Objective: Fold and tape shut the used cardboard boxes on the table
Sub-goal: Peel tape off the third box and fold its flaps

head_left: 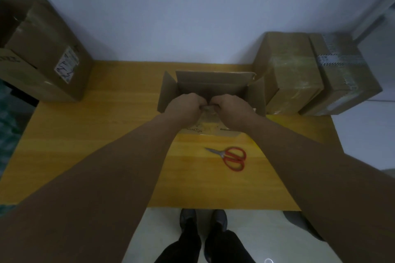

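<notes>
An open cardboard box (213,83) stands in the middle of the yellow wooden table (96,134), its far and side flaps upright. My left hand (186,105) and my right hand (232,109) are side by side at the box's near edge. Both have their fingers curled over the top of the near flap, which hangs toward me with old clear tape and print on it. The fingertips are hidden inside the box. No tape roll is visible.
Red-handled scissors (232,157) lie on the table in front of the box. Two taped boxes (299,72) stand at the back right, touching the open box's right flap. A larger labelled box (42,53) sits at the back left. A white wall runs behind.
</notes>
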